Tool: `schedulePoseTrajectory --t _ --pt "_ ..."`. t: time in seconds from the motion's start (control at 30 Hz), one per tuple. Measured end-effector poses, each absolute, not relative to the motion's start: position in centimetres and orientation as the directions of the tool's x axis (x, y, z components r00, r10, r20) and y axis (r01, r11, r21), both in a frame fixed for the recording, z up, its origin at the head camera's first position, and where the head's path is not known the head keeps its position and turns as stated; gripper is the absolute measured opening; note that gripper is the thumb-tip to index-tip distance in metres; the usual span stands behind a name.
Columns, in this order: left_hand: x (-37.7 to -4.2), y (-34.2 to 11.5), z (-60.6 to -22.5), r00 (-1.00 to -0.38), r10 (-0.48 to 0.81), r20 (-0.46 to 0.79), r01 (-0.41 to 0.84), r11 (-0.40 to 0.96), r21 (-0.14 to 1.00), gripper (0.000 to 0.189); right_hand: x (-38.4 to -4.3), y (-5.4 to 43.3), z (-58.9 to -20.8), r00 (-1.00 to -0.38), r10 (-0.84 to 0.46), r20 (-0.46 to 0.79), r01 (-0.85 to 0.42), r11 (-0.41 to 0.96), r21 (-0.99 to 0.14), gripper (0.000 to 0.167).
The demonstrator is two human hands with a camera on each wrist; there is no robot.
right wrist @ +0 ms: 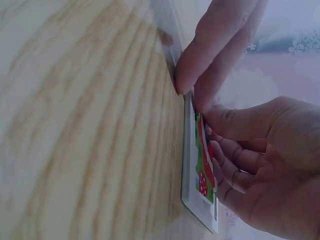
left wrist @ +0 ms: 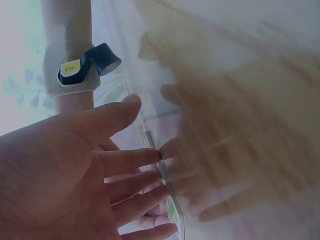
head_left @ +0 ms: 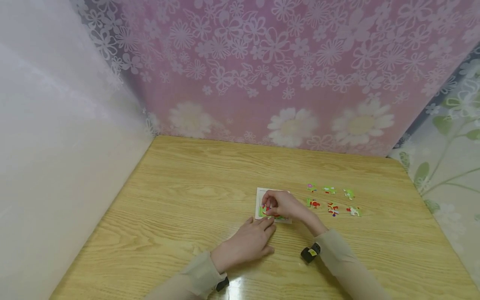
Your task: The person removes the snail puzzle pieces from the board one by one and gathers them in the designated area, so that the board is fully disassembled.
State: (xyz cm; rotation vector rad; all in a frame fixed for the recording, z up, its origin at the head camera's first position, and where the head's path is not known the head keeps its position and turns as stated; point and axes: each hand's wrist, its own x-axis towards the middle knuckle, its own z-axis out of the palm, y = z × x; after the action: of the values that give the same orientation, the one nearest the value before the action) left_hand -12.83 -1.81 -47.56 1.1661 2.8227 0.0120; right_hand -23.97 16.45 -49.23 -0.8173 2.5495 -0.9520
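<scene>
A small white-bordered puzzle board [head_left: 258, 201] lies flat on the wooden table, with green and red puzzle pieces in its lower part. Over it, my right hand [head_left: 288, 204] has thumb and fingers bent and pinches a red puzzle piece [right wrist: 209, 159] low against the board, largely hidden by the fingers. My left hand [head_left: 248, 241] lies palm down at the near edge, its straight fingertips touching the board's border. In the left wrist view the fingers [left wrist: 132, 160] are extended and spread along that edge.
To the right of the board, several loose puzzle pieces [head_left: 333, 209] lie in two rows on the table [head_left: 195, 196]. A pink flowered curtain [head_left: 240, 75] hangs behind the table's far edge, and a pale wall [head_left: 67, 125] stands at left. Each wrist wears a black camera [head_left: 310, 253].
</scene>
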Motion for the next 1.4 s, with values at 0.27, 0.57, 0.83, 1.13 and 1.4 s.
schedulePoseTrajectory --t 0.27,0.57,0.83,1.13,1.4 --pt "-12.9 -1.3 -47.7 -0.723 0.683 -0.099 0.685 0.728 0.027 0.065 -24.3 16.6 -48.8 -0.763 -0.632 -0.137 -0.374 0.605 -0.703 0.015" --pt "-12.6 -0.6 -46.7 -0.740 0.662 -0.118 0.666 0.746 0.001 0.061 -24.3 16.0 -48.2 -0.746 -0.645 -0.164 -0.380 0.616 -0.690 0.009" --pt "-12.7 -0.4 -46.8 -0.737 0.666 -0.115 0.672 0.740 -0.020 0.060 -24.3 15.9 -48.2 -0.735 -0.667 -0.119 -0.468 0.627 -0.623 0.009" --pt "-12.9 -0.4 -47.1 -0.730 0.671 -0.128 0.677 0.736 -0.003 0.061 -24.3 15.5 -48.2 -0.717 -0.685 -0.131 -0.484 0.624 -0.613 0.014" --pt "-13.0 -0.5 -47.2 -0.731 0.671 -0.124 0.677 0.736 -0.006 0.061 -24.6 15.3 -47.6 -0.718 -0.679 -0.152 -0.475 0.639 -0.605 0.011"
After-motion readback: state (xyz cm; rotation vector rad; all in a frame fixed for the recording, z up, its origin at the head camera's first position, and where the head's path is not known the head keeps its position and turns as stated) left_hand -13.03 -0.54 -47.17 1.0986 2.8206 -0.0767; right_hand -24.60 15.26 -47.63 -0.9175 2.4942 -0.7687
